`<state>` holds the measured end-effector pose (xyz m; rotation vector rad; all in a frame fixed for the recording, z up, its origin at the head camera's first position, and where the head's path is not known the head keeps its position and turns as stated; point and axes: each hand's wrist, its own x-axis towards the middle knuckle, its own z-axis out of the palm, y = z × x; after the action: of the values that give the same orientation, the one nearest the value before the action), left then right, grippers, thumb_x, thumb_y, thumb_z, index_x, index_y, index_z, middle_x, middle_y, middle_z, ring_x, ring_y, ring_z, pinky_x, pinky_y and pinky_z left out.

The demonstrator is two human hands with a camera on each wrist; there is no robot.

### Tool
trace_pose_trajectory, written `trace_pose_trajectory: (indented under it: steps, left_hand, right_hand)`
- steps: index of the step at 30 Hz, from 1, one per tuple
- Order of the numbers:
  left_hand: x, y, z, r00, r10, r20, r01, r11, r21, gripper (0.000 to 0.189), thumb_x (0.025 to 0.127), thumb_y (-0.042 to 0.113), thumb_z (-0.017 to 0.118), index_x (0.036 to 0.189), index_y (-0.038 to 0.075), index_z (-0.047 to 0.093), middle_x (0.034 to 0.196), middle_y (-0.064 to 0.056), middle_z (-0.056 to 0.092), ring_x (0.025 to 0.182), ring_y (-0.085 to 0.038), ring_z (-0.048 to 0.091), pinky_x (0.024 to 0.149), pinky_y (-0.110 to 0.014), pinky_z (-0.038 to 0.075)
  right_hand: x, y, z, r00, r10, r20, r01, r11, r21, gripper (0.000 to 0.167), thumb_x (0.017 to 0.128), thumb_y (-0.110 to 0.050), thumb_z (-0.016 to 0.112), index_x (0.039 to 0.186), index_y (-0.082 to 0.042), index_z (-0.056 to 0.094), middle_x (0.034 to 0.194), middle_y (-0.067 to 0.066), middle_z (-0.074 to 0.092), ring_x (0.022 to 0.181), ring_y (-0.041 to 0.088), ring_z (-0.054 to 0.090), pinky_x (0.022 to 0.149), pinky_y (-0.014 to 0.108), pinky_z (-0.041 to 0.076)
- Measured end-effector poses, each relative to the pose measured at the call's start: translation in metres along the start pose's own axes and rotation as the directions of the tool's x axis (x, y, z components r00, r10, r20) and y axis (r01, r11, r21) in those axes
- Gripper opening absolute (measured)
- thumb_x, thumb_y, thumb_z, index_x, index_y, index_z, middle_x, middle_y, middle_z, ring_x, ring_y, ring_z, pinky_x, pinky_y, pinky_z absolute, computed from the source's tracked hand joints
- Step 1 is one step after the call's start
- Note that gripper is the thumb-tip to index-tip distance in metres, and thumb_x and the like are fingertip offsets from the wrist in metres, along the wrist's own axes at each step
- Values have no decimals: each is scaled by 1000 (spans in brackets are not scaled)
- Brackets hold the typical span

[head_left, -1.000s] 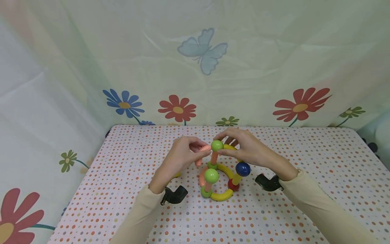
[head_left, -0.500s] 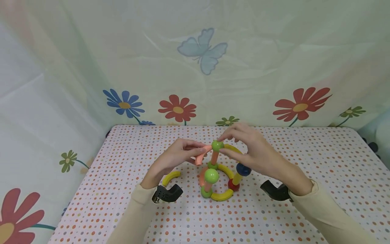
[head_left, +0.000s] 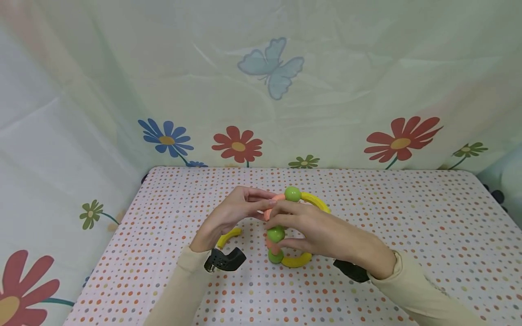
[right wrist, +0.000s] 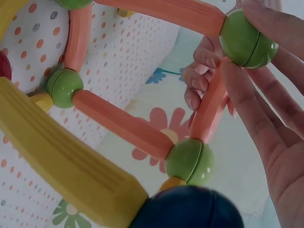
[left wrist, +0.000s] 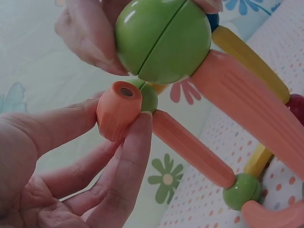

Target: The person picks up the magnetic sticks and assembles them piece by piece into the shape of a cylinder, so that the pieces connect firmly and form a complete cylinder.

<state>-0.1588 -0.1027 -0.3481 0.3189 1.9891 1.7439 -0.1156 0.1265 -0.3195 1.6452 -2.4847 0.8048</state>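
My left hand (head_left: 234,210) pinches a curved salmon magnetic rod (left wrist: 118,114) between thumb and fingers; its far end meets the far upper green ball (head_left: 292,194). My right hand (head_left: 314,226) holds the near upper green ball (head_left: 276,234) between thumb and fingertips, on top of an upright salmon rod (left wrist: 247,102). In the right wrist view the curved rod's near end is right at this ball. A second upright salmon rod (right wrist: 123,123) carries the far ball. A yellow curved rod (head_left: 316,201) runs right from it. The blue ball (right wrist: 190,211) is hidden behind my right hand in the head view.
The ring at the base has a yellow curved rod (head_left: 297,261), a green ball (head_left: 276,256) and a red ball (left wrist: 297,108). A loose yellow curved rod (head_left: 229,237) lies left of the structure on the dotted tablecloth (head_left: 408,217). A printed curtain (head_left: 346,90) stands behind.
My right hand has left the far green ball and come nearer to hold the near upper one. My left hand stays about where it was, still pinching the curved salmon rod.
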Motion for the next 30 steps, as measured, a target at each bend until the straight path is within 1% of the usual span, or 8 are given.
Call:
trace_pose_trajectory:
  steps: [9, 14, 16, 19, 23, 26, 28, 30]
  left_hand:
    - [-1, 2, 4, 1000, -19, 2, 19, 1000, -8, 33, 102, 8, 67, 132, -7, 66, 116, -18, 75, 88, -14, 73, 85, -37, 61]
    - [-2, -1, 3, 1000, -11, 19, 11, 999, -33, 35, 104, 10, 65, 134, -7, 64, 119, -19, 74, 92, -17, 73, 86, -36, 61]
    - [-4, -5, 2, 1000, 0, 13, 1, 999, -39, 36, 106, 13, 62, 136, -6, 63, 121, -19, 73, 97, -21, 73, 88, -38, 61]
    - [-10, -15, 1, 999, 6, -42, -6, 1000, -12, 36, 110, 14, 55, 140, -5, 60, 122, -20, 69, 102, -26, 72, 89, -40, 60]
    - [-23, -33, 5, 989, -9, -145, 37, 980, 193, 38, 104, 0, 59, 142, -1, 59, 120, -18, 65, 103, -30, 69, 87, -41, 60]
    - [-33, -46, 15, 989, -36, -140, 89, 916, 392, 60, 92, -1, 75, 148, 0, 53, 121, -16, 61, 102, -29, 64, 83, -38, 56]
    - [-37, -53, 25, 991, -54, -123, 106, 876, 471, 77, 86, 10, 86, 152, 0, 48, 120, -15, 58, 103, -25, 59, 80, -36, 53]
    - [-39, -60, 38, 989, -64, -130, 120, 863, 491, 91, 81, 22, 92, 154, -1, 43, 120, -15, 54, 100, -24, 55, 80, -38, 50]
  right_hand:
    - [1, 5, 4, 995, -44, -89, 45, 999, 5, 36, 79, -8, 92, 111, -9, 73, 116, 1, 64, 103, 13, 63, 86, 27, 57]
    - [-3, 3, -3, 995, 48, -90, -43, 997, 58, 33, 86, -14, 88, 115, -12, 73, 119, -2, 64, 105, 12, 62, 87, 31, 58]
    - [-7, 4, -12, 987, 100, -128, -89, 992, 94, 28, 89, -12, 85, 115, -15, 73, 117, -5, 65, 103, 11, 62, 85, 31, 57]
    - [-18, 15, -27, 952, 177, -249, -147, 980, 137, 25, 92, -2, 79, 113, -14, 73, 113, -5, 67, 97, 8, 63, 81, 27, 56]
    - [-41, 45, -41, 863, 344, -369, -288, 937, 199, 23, 98, 4, 68, 119, -6, 71, 113, 5, 69, 90, 7, 64, 77, 19, 54]
    - [-58, 72, -36, 811, 496, -311, -427, 864, 265, 21, 103, 0, 64, 123, -2, 68, 116, 12, 68, 92, 12, 64, 78, 18, 53]
    - [-65, 87, -25, 809, 548, -213, -487, 827, 282, 23, 102, -1, 65, 125, 0, 67, 120, 15, 68, 96, 17, 64, 82, 22, 53]
    - [-68, 99, -8, 823, 561, -93, -511, 801, 312, 25, 100, -1, 68, 125, 2, 66, 119, 17, 67, 101, 23, 64, 85, 28, 55]
